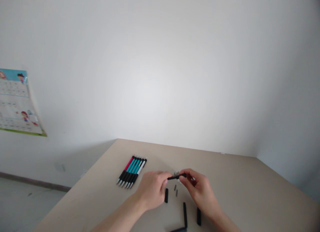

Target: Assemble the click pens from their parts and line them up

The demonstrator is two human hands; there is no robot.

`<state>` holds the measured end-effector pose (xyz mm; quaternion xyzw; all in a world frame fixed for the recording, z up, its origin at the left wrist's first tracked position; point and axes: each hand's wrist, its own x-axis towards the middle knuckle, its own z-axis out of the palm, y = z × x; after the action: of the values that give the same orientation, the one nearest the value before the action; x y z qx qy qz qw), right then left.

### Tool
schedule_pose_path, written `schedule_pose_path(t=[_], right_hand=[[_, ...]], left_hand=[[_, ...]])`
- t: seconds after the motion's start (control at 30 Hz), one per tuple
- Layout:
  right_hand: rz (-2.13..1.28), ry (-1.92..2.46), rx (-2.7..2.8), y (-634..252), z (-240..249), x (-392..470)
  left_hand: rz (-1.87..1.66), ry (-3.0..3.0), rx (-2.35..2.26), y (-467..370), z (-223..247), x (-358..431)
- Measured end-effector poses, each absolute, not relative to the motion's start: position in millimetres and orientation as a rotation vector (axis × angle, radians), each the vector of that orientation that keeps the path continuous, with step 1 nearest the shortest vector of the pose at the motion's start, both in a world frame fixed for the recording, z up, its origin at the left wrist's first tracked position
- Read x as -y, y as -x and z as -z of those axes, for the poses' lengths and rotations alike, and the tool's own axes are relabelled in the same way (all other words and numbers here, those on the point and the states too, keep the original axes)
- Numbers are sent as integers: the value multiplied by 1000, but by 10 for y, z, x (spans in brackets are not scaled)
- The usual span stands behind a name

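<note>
My left hand (154,188) and my right hand (196,185) meet above the middle of the table. Between them they hold a thin black pen part (172,177), level and pointing left to right. The fingers of my left hand close round its left end, while my right thumb and fingers pinch its right end. Just beneath lie small grey metal springs (176,190). A short black rubber grip (166,195) rests beside my left hand, and another black grip (198,216) lies under my right wrist.
Several pens (132,171) lie in a row at the left, with red, teal and white barrels. Long black pen pieces (185,214) sit near the front edge of the beige table (95,192). A wall stands behind, with a calendar (21,101) on it.
</note>
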<state>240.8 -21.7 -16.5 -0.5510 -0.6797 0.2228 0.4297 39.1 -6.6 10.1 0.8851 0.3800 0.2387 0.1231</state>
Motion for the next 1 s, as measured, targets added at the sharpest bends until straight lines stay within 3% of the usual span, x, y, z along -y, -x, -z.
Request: schedule_pose_path(t=[0.27, 1.0], right_hand=[[-704, 1325, 1612, -2359, 155, 198], [-631, 1321, 1711, -2358, 106, 270]], left_hand=[[-730, -2598, -1064, -391, -88, 73], [-712, -2539, -1196, -429, -125, 111]])
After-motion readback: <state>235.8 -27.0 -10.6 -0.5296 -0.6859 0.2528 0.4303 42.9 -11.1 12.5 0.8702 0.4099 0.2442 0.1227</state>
